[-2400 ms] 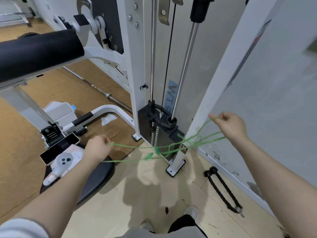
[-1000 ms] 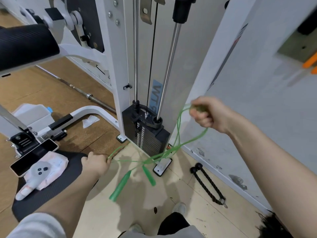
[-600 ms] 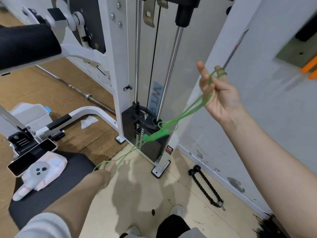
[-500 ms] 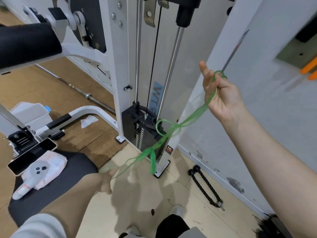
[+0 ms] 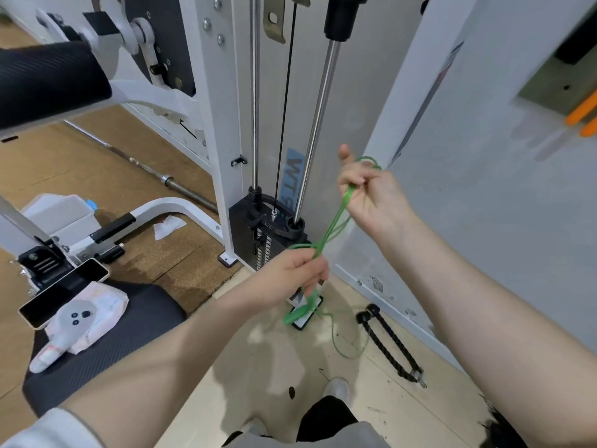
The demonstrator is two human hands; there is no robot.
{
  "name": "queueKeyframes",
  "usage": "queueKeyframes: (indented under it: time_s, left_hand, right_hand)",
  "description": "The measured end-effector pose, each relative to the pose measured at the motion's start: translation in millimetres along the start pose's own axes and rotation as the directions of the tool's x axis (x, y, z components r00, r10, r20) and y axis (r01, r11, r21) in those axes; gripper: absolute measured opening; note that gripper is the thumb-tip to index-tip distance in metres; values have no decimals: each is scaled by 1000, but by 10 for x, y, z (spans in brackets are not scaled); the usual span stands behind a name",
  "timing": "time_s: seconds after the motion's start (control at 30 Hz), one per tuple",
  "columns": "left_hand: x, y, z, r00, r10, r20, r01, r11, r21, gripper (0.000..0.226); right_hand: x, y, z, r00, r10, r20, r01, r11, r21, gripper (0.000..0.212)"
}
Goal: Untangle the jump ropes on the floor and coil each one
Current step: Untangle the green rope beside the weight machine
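The green jump rope [image 5: 334, 221] hangs in the air in front of the weight stack [image 5: 258, 234], stretched in several strands between the two hands. Its upper loops wrap over the fingers of the right hand [image 5: 371, 195], which curls round them with the thumb sticking up. The strands run down to the left hand [image 5: 290, 276], whose fingers close round the bundle. Below that hand the green handles [image 5: 300, 310] dangle together, and a thin loose loop of rope trails down to the pale floor [image 5: 277, 357] near the machine's foot plate. A black rope attachment [image 5: 387, 344] lies on the floor by the wall's edge. On the black bench [image 5: 106, 344] at the left, a phone [image 5: 63, 294] rests near its far corner, just beside a white packet [image 5: 85, 321]
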State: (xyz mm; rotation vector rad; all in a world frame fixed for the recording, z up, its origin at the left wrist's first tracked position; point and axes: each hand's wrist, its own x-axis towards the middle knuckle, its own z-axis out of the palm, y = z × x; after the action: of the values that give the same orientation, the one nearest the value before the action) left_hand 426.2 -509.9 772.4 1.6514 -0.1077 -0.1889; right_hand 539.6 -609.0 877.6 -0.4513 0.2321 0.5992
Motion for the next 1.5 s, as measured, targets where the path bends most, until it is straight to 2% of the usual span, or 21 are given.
queueKeyframes:
  time_s: [0.07,0.13,0.2,0.3,0.37,0.43,0.53,0.6,0.7,0.8,0.9,0.97,1.03,1.07,1.13,1.2,1.27,1.33,1.4,1.43,1.5]
  left_hand:
    - [-38,-213,-77,988,-153,-11,151,959,240,28]
    - [-65,-353,-137,952,-299,-57,304,920,246,29]
    - [-45,-335,-171,936,-329,-124,339,938,72,30]
    - [49,-77,-157,946,-268,-185,171,892,-420,26]
    - [117,91,-153,946,-221,-237,20,771,-637,28]
    - [172,204,-168,935,-190,-299,-66,737,-673,31]
    - [209,277,-210,911,-184,-370,-104,765,-636,32]
    - [193,282,-253,905,-172,-388,-95,810,-579,32]
    - [165,229,-311,881,-161,-446,-68,888,-454,31]
    - [157,146,-411,798,-223,-560,-87,877,-473,33]
    - [135,100,-582,690,-355,-630,-135,793,-594,31]
    - [123,107,-683,669,-433,-605,-198,680,-706,34]
    - [124,130,-739,680,-467,-565,-245,582,-775,36]
    - [129,158,-741,692,-469,-548,-245,562,-790,36]
    - [129,235,-720,738,-449,-503,-236,526,-817,35]
    - [103,338,-703,812,-418,-406,-204,448,-870,36]
    - [56,450,-696,892,-377,-248,-51,461,-886,36]
    - [23,528,-659,930,-352,-106,116,553,-825,36]
    - [18,577,-605,936,-347,-66,175,617,-767,34]
    - [22,598,-575,934,-348,-77,175,637,-751,34]
    - [30,621,-538,927,-364,-88,182,643,-744,33]
  right_hand:
    - [17,-171,15,997,-54,-50,59,991,117,28]
    - [64,-288,-22,988,-129,-85,145,964,222,26]
    - [117,-309,-129,979,-187,-83,199,963,180,21]
    - [145,-139,-444,998,-59,12,60,950,-306,45]
    - [62,106,-717,987,155,49,-77,710,-700,70]
    - [-68,350,-940,936,337,104,-34,380,-924,69]
    - [-144,476,-1043,924,353,149,96,162,-982,27]
    - [-122,438,-1018,938,304,169,147,92,-985,20]
    - [-83,417,-1034,927,233,295,340,-185,-922,22]
    - [-93,311,-1104,904,53,423,427,-132,-895,20]
    - [-165,149,-1127,904,233,358,364,16,-931,19]
    - [-150,97,-1200,868,448,216,388,-339,-857,17]
    - [-137,109,-1264,851,504,-145,357,-759,-544,24]
    - [-137,138,-1271,850,433,-298,297,-863,-409,28]
    - [-106,192,-1272,889,288,-357,174,-932,-319,33]
    - [-61,238,-1226,951,235,-199,140,-905,-402,30]
    - [-39,303,-1144,973,228,33,183,-680,-710,25]
    - [-96,364,-965,970,214,110,142,-138,-980,26]
    - [-146,390,-778,939,336,72,-61,368,-928,28]
    - [-148,404,-722,910,409,65,-142,455,-879,34]
    - [-159,465,-632,880,469,79,-155,439,-885,43]
